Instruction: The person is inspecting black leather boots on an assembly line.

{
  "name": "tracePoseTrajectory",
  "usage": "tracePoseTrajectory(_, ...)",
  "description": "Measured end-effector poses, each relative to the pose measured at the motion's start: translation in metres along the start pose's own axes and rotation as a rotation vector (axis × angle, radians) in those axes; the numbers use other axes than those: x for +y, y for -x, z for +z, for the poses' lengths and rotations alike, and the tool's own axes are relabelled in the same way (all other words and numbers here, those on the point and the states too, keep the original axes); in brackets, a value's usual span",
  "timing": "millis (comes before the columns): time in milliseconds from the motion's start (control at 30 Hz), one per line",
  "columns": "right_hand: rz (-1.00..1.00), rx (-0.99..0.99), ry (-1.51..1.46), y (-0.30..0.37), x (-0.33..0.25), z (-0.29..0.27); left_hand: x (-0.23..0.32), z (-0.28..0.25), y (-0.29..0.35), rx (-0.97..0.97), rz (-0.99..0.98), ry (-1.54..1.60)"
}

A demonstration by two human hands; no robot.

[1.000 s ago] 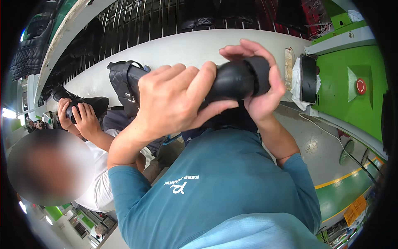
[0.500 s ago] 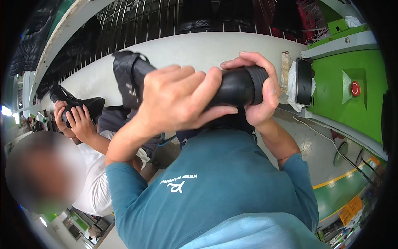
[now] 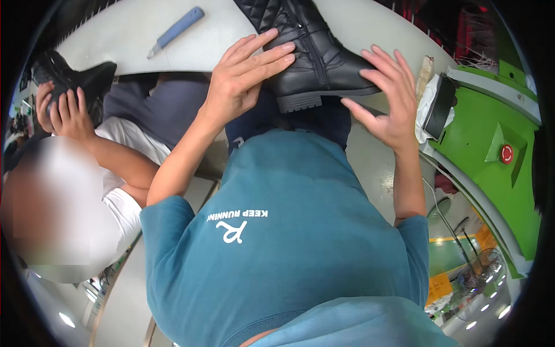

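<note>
Black boot [image 3: 315,49] now down on the counter [image 3: 127,40], no longer gripped mid-air. Left hand [image 3: 243,78] lies flat and open on its shaft; right hand [image 3: 384,95] open at the toe. Blue-handled knife [image 3: 173,30] sits left of the boot, and a co-worker's hand [image 3: 63,113] holds another boot [image 3: 72,78] nearby.

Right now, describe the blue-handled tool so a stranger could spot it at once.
Start at the pale worktable with the black boot on it. Left of the boot, apart from it, lies the slim blue-handled tool, the only blue thing on the tabletop.

place: shoe factory line | evidence: green machine [image 3: 491,124], red stop button [image 3: 506,154], black boot [image 3: 312,52]
</note>
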State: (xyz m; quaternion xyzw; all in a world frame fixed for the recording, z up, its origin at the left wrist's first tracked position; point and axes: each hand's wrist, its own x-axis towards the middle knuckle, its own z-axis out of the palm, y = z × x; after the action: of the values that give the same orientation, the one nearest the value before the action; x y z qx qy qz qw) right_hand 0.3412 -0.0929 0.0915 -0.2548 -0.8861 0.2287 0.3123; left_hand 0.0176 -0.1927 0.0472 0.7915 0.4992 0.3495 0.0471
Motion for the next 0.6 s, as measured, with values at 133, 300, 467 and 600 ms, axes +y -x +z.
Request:
tracePoseTrajectory(133,-0.099,-0.03,0.141,-0.003,-0.006,0.012,0.013,0.008,0.016,0.052,-0.064,0.071)
tracePoseTrajectory(300,-0.158,0.022,0.162,-0.001,-0.008,0.022,0.046,0.028,0.017,0.123,-0.232,0.273)
tracePoseTrajectory(467,-0.126,-0.055,0.154,-0.008,-0.002,0.013,0.045,0.047,0.016,0.318,-0.217,0.157)
tracePoseTrajectory(600,0.061,-0.116,0.09,-0.028,-0.006,0.002,0.043,0.044,0.013,0.329,-0.22,0.155)
